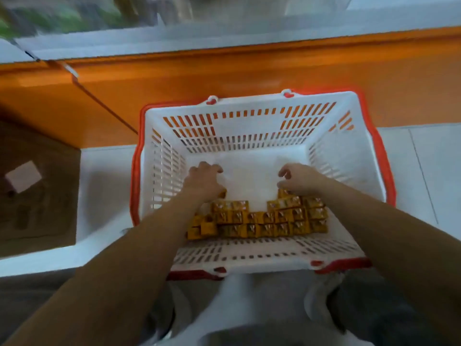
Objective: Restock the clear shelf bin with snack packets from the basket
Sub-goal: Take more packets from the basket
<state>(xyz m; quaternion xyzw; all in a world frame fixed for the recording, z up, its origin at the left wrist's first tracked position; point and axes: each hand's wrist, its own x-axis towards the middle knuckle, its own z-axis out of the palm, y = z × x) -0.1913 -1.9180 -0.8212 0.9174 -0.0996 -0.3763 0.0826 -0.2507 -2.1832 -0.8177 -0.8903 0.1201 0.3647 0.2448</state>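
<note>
sitting in rows in the white basket [249,126] are orange snack packets [264,222].

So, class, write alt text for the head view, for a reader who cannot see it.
A left hand and right hand reach with curled fingers into a white basket, at the far edge of yellow snack packets stacked in its near half. An orange shelf base runs behind it; a cardboard box sits left.
</note>
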